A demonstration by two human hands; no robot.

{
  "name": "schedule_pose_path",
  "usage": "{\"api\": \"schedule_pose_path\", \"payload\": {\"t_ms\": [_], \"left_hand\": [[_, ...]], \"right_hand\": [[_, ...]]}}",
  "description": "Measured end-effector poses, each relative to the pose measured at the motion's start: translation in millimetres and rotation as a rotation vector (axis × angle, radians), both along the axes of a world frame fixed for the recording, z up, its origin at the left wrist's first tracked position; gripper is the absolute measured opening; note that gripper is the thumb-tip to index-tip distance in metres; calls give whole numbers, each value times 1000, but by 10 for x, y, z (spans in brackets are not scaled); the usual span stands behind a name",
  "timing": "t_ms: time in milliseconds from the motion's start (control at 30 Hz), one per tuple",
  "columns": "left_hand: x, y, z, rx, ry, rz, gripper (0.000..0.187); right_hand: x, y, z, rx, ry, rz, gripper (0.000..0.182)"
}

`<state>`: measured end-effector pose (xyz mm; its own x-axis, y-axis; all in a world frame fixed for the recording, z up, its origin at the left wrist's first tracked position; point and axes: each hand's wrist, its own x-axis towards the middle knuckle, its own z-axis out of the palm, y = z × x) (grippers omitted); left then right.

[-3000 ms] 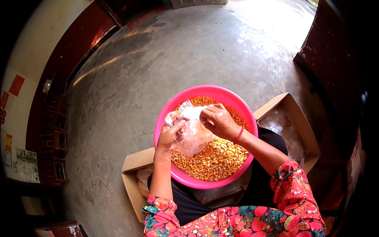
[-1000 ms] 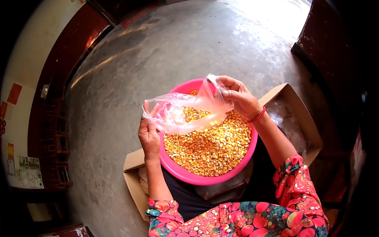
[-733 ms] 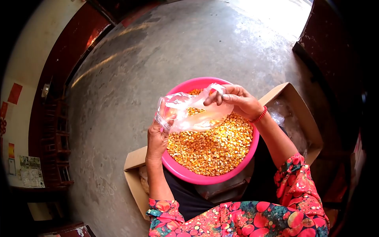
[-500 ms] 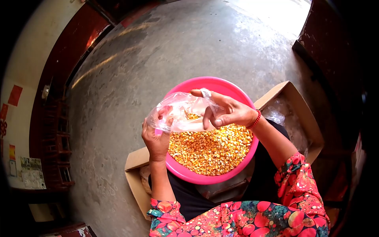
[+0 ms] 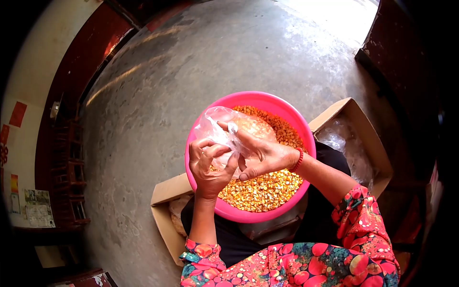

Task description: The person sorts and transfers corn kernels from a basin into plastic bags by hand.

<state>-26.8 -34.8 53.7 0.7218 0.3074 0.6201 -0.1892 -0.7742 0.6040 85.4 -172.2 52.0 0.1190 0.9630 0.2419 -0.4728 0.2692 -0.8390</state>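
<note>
A clear plastic bag point(image 5: 216, 117) is gathered between my two hands, above a pink basin point(image 5: 307, 128) of yellow corn kernels point(image 5: 260, 193). My left hand point(image 5: 208, 165) pinches the bag's left side with thumb and fingers. From the right, my right hand point(image 5: 267, 155) grips the bunched plastic, its fingers partly hidden behind the bag. White wrapping shows on one of its fingers, and a red bracelet circles the wrist. The lower part of the bag rests over the corn, and kernels show through it.
An open cardboard box point(image 5: 377, 148) with clear plastic bags point(image 5: 337, 138) stands at the right. Another cardboard box point(image 5: 167, 210) is at the left, beside my leg. Concrete floor point(image 5: 143, 119) stretches ahead, and wooden stools point(image 5: 71, 177) line the left wall.
My hands have come together, the left moving right. The bag's mouth, spread wide before, is now bunched up. More corn shows at the back of the basin.
</note>
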Motion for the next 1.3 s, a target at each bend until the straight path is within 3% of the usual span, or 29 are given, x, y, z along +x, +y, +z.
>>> {"api": "schedule_pose_path", "payload": {"t_ms": [100,167,200,300,433,533,600,633,733,867,933,967,1000,1067,1100,1167,1300], "left_hand": [[-10,52,76,134,-35,-35,37],[1,140,-69,-522,-161,-148,36],[26,188,-76,-559,-130,-118,48],[98,331,-188,-310,228,44,65],[241,348,-609,-248,367,-15,67],[292,332,-637,-363,413,-139,52],[286,417,-580,-320,474,-77,28],[262,378,-561,-384,359,51,11],[213,620,-604,-605,118,115,15],[166,677,-508,-657,133,192,20],[167,685,-463,-668,15,181,26],[155,593,-335,-709,32,81,47],[168,514,-260,-708,31,81,47],[205,378,-198,-420,228,-115,86],[228,354,-266,-424,229,-111,86],[286,333,-398,-193,395,-147,115],[287,185,-424,-231,495,-285,126]], "right_hand": [[27,-66,132,-1,125,-69,89],[161,-129,129,10,119,-145,83],[232,-158,121,33,85,-200,82],[330,-235,219,120,64,-421,82],[407,-294,149,166,77,-378,76],[439,-327,183,164,80,-407,80],[550,-390,148,180,88,-486,78],[600,-415,127,223,93,-515,75],[732,-497,74,198,145,-693,67],[774,-519,11,168,124,-710,61],[761,-505,13,171,134,-741,56],[757,-493,8,174,135,-740,56],[754,-487,-8,200,143,-688,53],[727,-487,-7,222,151,-635,49],[680,-485,12,222,162,-589,45],[586,-456,29,270,188,-460,35],[389,-372,76,246,175,-185,34]]}}
